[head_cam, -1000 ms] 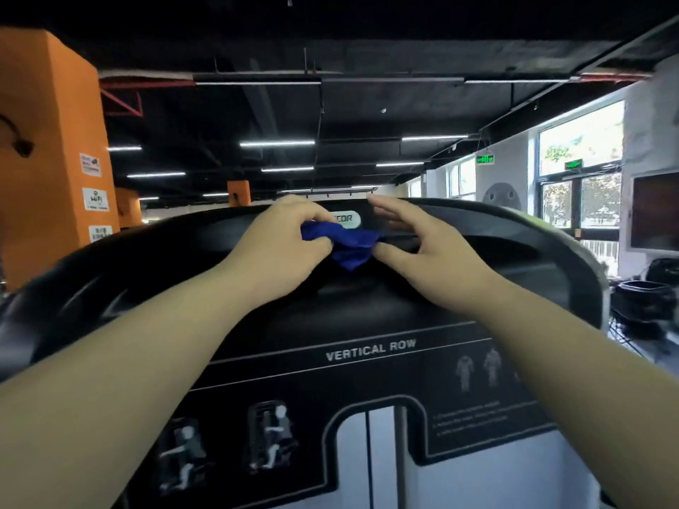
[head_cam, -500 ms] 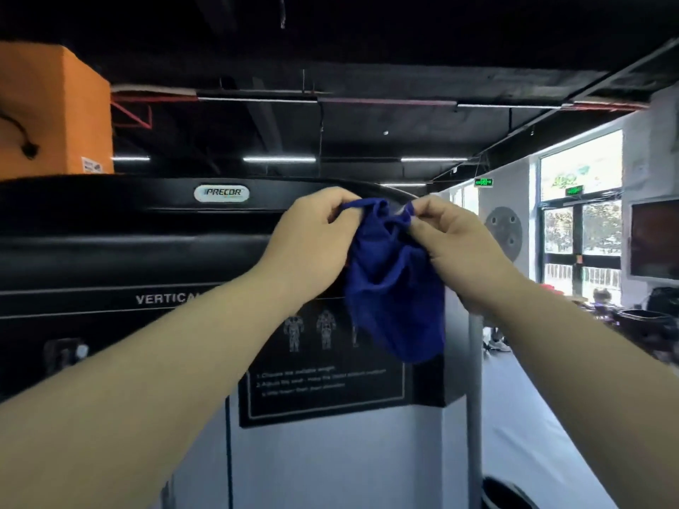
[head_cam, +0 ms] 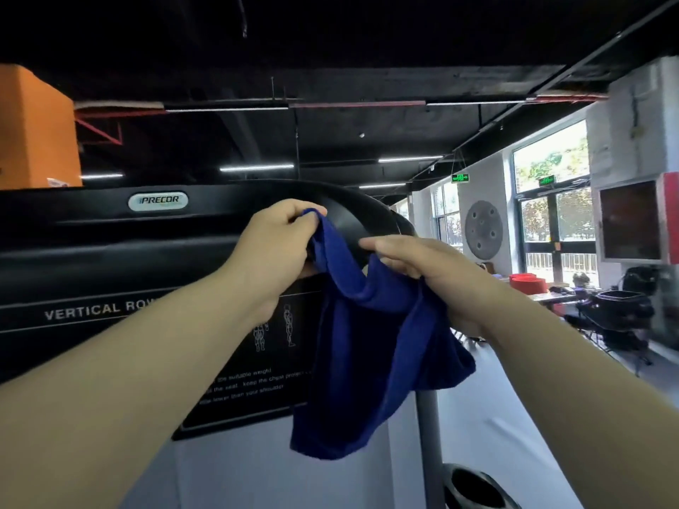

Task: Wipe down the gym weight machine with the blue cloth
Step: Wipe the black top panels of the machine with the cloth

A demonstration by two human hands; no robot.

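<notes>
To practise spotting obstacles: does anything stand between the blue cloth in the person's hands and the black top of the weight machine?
Nothing visible does. The left hand and right hand hold the blue cloth right in front of the weight machine, beside its curved black top, and only open air lies between them.

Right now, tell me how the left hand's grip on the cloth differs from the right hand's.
The left hand is bunched in a fist round a top corner of the cloth; the right hand pinches its edge with the forefinger stretched out. The left hand sits higher, in front of the machine; the right hand is lower, at its right edge. Both hold the cloth, which hangs between them.
</notes>
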